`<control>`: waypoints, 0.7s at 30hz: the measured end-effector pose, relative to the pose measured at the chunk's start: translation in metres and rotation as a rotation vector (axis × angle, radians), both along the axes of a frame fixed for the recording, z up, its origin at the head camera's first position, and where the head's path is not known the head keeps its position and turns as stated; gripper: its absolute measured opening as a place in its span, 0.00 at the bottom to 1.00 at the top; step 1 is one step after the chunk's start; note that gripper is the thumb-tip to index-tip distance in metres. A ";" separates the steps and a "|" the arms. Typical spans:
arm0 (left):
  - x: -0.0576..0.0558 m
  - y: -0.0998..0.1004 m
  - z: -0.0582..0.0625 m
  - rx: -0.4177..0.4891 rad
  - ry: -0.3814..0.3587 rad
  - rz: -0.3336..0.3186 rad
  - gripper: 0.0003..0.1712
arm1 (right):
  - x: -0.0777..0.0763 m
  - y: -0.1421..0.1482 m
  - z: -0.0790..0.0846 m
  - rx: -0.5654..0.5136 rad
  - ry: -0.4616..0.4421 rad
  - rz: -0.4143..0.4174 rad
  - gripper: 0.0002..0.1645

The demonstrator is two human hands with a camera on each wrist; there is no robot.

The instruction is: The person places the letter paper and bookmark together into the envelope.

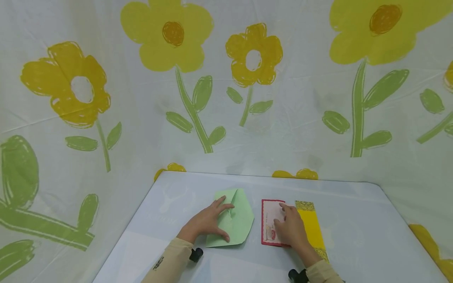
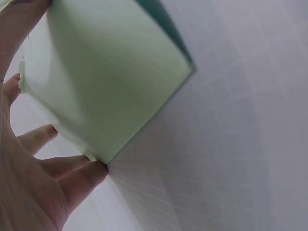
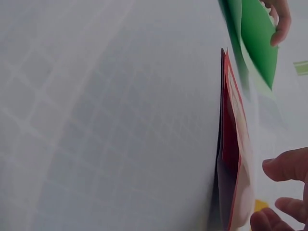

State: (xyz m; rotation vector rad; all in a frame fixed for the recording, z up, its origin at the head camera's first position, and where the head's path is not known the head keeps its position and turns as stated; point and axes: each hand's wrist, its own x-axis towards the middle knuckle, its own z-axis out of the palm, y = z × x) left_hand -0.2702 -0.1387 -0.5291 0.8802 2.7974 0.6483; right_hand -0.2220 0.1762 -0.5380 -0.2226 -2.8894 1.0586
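Note:
A pale green paper envelope [image 1: 242, 224] lies on the table, its flap creases showing. My left hand [image 1: 207, 222] rests on its left side with thumb and fingers spread. In the left wrist view, the fingertips [image 2: 98, 168] touch the edge of the green envelope [image 2: 110, 82]. To the right lies a white card with a red border [image 1: 267, 220], bearing small print and a picture. Over its right part is my right hand [image 1: 293, 230], fingers loosely bent. The right wrist view shows the thumb [image 3: 284, 166] apart from the card [image 3: 244, 178], whose layers gape slightly.
A yellow paper strip with gold patterned ends [image 1: 311, 228] lies right of the card, partly behind the right hand. The white table [image 1: 357, 236] backs onto a hanging cloth [image 1: 301, 118] with yellow flowers.

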 end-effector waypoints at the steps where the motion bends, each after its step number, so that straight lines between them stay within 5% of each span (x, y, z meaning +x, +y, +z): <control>1: 0.000 0.000 0.000 0.000 -0.001 0.000 0.65 | 0.000 0.000 0.000 0.003 0.000 -0.005 0.44; 21: 0.001 0.000 0.002 0.013 -0.010 -0.004 0.65 | 0.002 0.002 -0.005 0.047 -0.034 -0.067 0.54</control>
